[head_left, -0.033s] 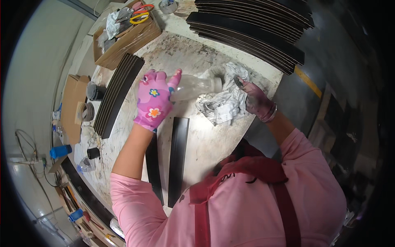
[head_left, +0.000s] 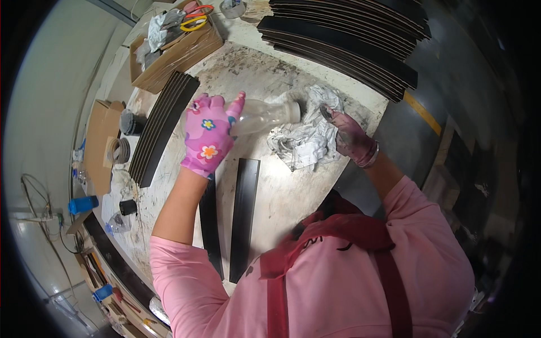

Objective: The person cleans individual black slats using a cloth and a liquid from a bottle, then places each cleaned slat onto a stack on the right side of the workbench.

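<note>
My left hand [head_left: 208, 134], in a pink glove with a flower pattern, is closed around a clear bottle [head_left: 262, 116]. The bottle is tipped over sideways, its mouth pointing right at a crumpled white rag [head_left: 307, 141]. Its lower end is hidden behind the glove. At the rag's right side, my right hand [head_left: 354, 137] wears a dark-stained pink glove. Its fingers are closed on a bunched, blackened part of the rag. Two black strips lie on the worktable [head_left: 282, 186] below my left hand, one of them a black strip [head_left: 244, 214] in plain sight, the other partly under my forearm.
Stacked black boards [head_left: 344, 45] fill the table's far right. A cardboard box [head_left: 180, 59] with scissors [head_left: 193, 23] and rags stands at the far left. Nearer lie a bundle of black strips [head_left: 163, 129], a dark cup [head_left: 131, 123] and a tape roll [head_left: 119, 151].
My left hand has shifted slightly left with the bottle, drawing its mouth back a little from the rag. My right hand stays almost in place.
</note>
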`<action>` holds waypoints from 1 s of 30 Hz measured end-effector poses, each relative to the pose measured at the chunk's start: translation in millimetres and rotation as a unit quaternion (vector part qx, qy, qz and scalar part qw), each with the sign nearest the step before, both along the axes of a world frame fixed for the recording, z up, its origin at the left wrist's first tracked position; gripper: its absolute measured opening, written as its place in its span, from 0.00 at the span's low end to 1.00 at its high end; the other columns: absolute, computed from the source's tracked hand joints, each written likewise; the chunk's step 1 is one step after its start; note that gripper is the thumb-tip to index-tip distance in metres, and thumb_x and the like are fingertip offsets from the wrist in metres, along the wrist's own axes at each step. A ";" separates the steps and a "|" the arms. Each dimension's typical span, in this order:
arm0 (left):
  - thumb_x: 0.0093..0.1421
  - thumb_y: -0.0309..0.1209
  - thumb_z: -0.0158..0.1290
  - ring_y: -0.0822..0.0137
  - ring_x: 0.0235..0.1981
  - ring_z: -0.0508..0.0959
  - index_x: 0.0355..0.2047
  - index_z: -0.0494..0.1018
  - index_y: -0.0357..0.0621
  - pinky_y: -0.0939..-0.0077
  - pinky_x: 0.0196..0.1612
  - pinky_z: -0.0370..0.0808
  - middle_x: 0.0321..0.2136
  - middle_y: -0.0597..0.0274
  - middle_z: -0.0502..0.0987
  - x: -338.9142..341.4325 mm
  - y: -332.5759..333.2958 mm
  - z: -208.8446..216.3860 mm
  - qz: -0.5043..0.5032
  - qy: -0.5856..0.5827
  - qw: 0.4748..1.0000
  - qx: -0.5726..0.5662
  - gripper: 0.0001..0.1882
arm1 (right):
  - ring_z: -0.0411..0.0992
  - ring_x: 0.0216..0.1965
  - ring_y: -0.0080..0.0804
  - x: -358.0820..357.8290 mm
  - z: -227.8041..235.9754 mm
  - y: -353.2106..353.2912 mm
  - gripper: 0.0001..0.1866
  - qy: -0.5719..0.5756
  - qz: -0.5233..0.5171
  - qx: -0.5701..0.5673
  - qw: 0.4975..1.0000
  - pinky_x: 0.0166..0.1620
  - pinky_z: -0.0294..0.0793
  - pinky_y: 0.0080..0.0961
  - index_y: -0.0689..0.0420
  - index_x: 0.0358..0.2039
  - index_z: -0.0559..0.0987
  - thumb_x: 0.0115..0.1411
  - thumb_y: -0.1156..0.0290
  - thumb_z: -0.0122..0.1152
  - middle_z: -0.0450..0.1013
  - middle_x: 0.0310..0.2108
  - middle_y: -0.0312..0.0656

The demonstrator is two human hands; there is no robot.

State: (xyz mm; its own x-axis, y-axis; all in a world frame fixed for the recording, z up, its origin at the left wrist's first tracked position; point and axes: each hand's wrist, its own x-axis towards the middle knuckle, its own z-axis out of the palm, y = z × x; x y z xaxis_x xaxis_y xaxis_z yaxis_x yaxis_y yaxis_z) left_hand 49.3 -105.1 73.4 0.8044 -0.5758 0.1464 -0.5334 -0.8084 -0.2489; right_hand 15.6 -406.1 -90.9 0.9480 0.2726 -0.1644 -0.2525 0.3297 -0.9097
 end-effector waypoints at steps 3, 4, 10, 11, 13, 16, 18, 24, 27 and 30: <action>0.41 0.28 0.60 0.51 0.48 0.71 0.57 0.66 0.61 0.58 0.41 0.70 0.39 0.57 0.72 -4.7 9.7 16.6 0.059 0.022 0.997 0.040 0.39 | 0.69 0.51 0.34 0.2 -31.1 -6.8 0.18 -0.232 0.016 -0.203 0.951 0.58 0.64 0.27 0.68 0.53 0.68 0.65 0.73 0.45 0.72 0.47 0.47; 0.41 0.27 0.59 0.52 0.47 0.71 0.57 0.66 0.60 0.59 0.41 0.70 0.38 0.58 0.72 -6.7 12.5 19.6 0.050 -0.002 0.997 0.064 0.38 | 0.69 0.51 0.36 3.9 -34.9 -14.4 0.18 -0.359 0.033 -0.293 0.886 0.58 0.64 0.28 0.68 0.52 0.69 0.64 0.72 0.46 0.72 0.47 0.48; 0.40 0.25 0.57 0.50 0.44 0.72 0.55 0.69 0.61 0.60 0.39 0.70 0.36 0.58 0.72 -21.5 1.2 27.2 -0.016 -0.030 0.998 0.053 0.38 | 0.68 0.52 0.43 -7.1 -3.5 -4.8 0.17 -0.507 -0.029 -0.303 0.806 0.62 0.59 0.32 0.69 0.48 0.72 0.59 0.75 0.53 0.71 0.46 0.51; 0.39 0.25 0.58 0.50 0.44 0.72 0.56 0.68 0.62 0.60 0.39 0.71 0.36 0.59 0.72 -20.3 3.1 23.3 -0.014 -0.035 0.998 0.056 0.38 | 0.68 0.52 0.43 -6.4 -5.8 -4.8 0.17 -0.506 -0.024 -0.293 0.811 0.62 0.59 0.32 0.69 0.48 0.72 0.59 0.76 0.54 0.71 0.46 0.51; 0.39 0.25 0.59 0.51 0.44 0.72 0.56 0.68 0.62 0.60 0.39 0.71 0.36 0.59 0.71 -9.7 8.9 7.2 -0.004 -0.041 0.998 0.057 0.39 | 0.67 0.54 0.48 1.2 -7.9 -9.7 0.21 -0.416 0.013 -0.341 0.843 0.60 0.62 0.37 0.69 0.50 0.70 0.56 0.77 0.55 0.69 0.50 0.57; 0.35 0.28 0.66 0.53 0.47 0.71 0.56 0.67 0.60 0.63 0.48 0.70 0.42 0.57 0.72 0.8 29.4 -22.8 0.028 0.038 0.995 -0.092 0.42 | 0.71 0.50 0.40 -9.1 56.5 15.3 0.20 -0.301 0.068 -0.169 0.936 0.54 0.71 0.34 0.64 0.56 0.66 0.64 0.74 0.46 0.70 0.51 0.51; 0.39 0.35 0.68 0.53 0.46 0.72 0.56 0.65 0.59 0.62 0.49 0.70 0.43 0.53 0.71 18.1 31.7 -49.3 0.035 0.039 0.981 -0.184 0.40 | 0.74 0.46 0.33 -9.1 58.6 17.4 0.20 -0.036 0.081 0.127 0.988 0.49 0.76 0.31 0.62 0.57 0.64 0.67 0.71 0.43 0.71 0.50 0.46; 0.44 0.35 0.69 0.60 0.56 0.68 0.59 0.59 0.44 0.69 0.58 0.65 0.52 0.54 0.68 64.4 45.5 -106.3 0.123 0.094 0.731 -0.665 0.44 | 0.69 0.53 0.34 2.1 72.2 -9.2 0.21 -0.071 -0.126 -0.065 0.987 0.56 0.69 0.29 0.63 0.57 0.66 0.67 0.65 0.46 0.67 0.54 0.46; 0.44 0.37 0.70 0.61 0.57 0.66 0.60 0.56 0.42 0.69 0.59 0.64 0.55 0.52 0.66 61.7 59.5 -117.7 0.164 0.094 0.714 -0.674 0.46 | 0.66 0.57 0.35 0.1 108.4 0.7 0.22 0.062 -0.190 0.010 0.980 0.59 0.65 0.32 0.62 0.59 0.65 0.68 0.65 0.42 0.65 0.57 0.45; 0.46 0.39 0.69 0.59 0.61 0.62 0.63 0.52 0.41 0.68 0.61 0.62 0.59 0.49 0.62 44.6 63.5 -109.2 0.201 0.129 0.709 -0.663 0.49 | 0.69 0.53 0.32 8.6 105.8 1.1 0.21 -0.051 -0.149 -0.065 0.985 0.55 0.68 0.28 0.62 0.57 0.68 0.66 0.68 0.49 0.68 0.55 0.44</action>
State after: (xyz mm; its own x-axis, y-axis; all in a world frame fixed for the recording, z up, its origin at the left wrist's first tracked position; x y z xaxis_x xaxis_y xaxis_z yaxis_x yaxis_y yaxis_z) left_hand 93.9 -41.6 -35.8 0.9631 0.2137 0.1635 -0.0837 -0.3395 0.9369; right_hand 24.2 -405.0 14.9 0.9961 -0.0381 -0.0800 -0.0677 0.2543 -0.9647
